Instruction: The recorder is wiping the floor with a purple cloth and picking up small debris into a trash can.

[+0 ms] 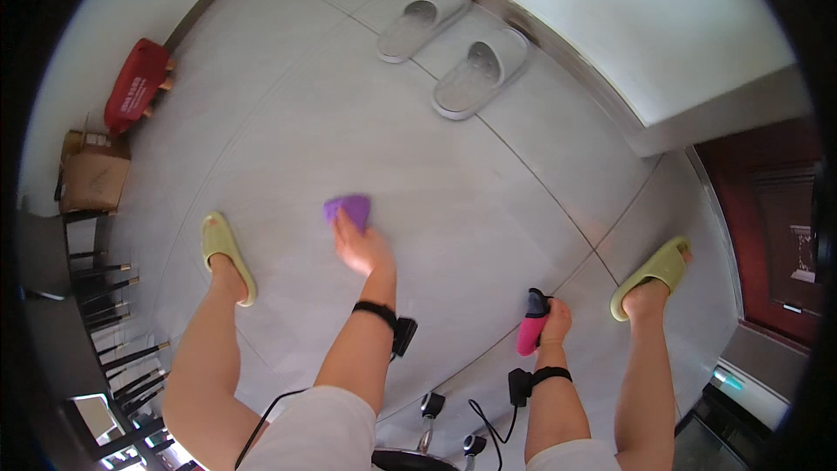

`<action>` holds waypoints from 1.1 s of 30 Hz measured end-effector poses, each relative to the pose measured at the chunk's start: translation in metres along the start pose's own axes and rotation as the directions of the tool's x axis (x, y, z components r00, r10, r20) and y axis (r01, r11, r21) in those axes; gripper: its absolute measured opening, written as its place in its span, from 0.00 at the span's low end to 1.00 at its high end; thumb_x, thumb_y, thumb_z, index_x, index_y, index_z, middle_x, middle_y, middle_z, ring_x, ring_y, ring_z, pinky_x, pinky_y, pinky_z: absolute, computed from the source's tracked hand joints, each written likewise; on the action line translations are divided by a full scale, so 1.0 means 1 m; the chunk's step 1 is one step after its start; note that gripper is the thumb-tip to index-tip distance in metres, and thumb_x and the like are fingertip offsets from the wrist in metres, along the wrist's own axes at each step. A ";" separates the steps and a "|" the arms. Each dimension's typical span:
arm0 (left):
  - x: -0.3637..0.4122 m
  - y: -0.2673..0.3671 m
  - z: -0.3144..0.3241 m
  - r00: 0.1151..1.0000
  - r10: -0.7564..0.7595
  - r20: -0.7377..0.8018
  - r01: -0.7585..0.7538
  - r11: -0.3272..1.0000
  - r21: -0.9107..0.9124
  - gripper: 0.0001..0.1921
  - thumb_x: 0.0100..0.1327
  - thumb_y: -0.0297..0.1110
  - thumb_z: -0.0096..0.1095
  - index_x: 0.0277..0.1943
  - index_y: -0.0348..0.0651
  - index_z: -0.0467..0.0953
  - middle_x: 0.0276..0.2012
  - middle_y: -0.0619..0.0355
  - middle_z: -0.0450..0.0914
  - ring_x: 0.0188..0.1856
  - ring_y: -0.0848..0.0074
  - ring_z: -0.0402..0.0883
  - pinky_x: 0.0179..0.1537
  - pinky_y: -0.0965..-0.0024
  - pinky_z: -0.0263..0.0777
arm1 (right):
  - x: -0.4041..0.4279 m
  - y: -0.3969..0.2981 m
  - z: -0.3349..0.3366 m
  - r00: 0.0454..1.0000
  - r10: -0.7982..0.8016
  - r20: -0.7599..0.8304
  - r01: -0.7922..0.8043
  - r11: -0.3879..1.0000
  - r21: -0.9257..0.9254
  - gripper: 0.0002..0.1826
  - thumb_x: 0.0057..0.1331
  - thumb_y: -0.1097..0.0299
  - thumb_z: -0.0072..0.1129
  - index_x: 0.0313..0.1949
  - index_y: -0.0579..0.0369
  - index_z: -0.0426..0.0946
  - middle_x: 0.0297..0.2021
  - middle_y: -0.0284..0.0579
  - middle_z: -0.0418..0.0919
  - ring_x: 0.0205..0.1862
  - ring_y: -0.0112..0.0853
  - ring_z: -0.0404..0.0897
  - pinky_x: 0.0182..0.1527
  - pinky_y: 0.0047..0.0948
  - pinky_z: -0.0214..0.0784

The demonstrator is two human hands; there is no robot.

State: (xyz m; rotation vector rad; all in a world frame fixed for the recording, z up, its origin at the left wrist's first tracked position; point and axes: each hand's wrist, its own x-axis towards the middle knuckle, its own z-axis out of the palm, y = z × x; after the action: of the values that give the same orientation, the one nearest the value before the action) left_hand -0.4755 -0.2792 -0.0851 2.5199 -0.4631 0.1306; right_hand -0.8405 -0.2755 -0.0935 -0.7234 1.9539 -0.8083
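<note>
My left hand (363,250), slightly blurred, has its fingers over a folded purple cloth (354,210) low over the grey tiled floor (405,157); whether the cloth touches the tiles I cannot tell. In my right hand (557,320) is a small pink and dark navy item (534,327), perhaps a shoe, gripped along its side. A black strap with a small box (404,336) circles my left forearm, and a similar strapped box (520,387) is on my right one. My feet, in green slides (225,255), are planted wide apart on either side.
Two grey slides (480,75) lie ahead near the white wall cabinet (628,33). A red-covered stool (136,86) and a cardboard box (96,173) stand at the left wall. Chrome legs with casters (431,403) are below me, beside a loose black cable (490,430). A dark red door (771,222) is right.
</note>
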 end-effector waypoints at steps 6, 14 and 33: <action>-0.056 0.171 0.081 0.955 0.125 0.268 -0.115 0.992 -0.054 0.33 0.52 0.22 0.57 0.64 0.49 0.63 0.64 0.51 0.63 0.62 0.56 0.63 0.62 0.59 0.59 | -0.001 0.002 -0.001 1.000 0.019 0.021 -0.020 0.998 0.057 0.07 0.57 0.70 0.57 0.31 0.61 0.78 0.26 0.34 0.77 0.31 0.24 0.72 0.36 0.24 0.65; -0.061 0.267 0.146 0.795 0.476 0.376 -0.430 0.879 -0.204 0.30 0.53 0.23 0.56 0.62 0.48 0.65 0.63 0.51 0.63 0.61 0.56 0.63 0.60 0.59 0.60 | -0.009 0.004 0.000 0.991 0.124 0.042 -0.128 0.986 0.106 0.05 0.57 0.71 0.56 0.29 0.59 0.77 0.24 0.32 0.75 0.29 0.22 0.71 0.34 0.22 0.64; -0.148 0.377 0.170 -0.473 0.838 0.272 -0.593 -0.075 -0.802 0.23 0.45 0.21 0.56 0.47 0.51 0.78 0.53 0.60 0.75 0.54 0.61 0.72 0.49 0.58 0.69 | -0.018 -0.018 0.006 0.982 0.178 0.068 -0.188 0.965 0.183 0.07 0.55 0.71 0.59 0.28 0.62 0.76 0.21 0.34 0.74 0.25 0.22 0.70 0.30 0.23 0.64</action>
State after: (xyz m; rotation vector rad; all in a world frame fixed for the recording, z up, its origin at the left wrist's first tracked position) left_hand -0.7486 -0.6228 -0.0596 0.9421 -2.5968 -0.6659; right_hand -0.8245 -0.2747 -0.0730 -0.4391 1.8379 -0.8393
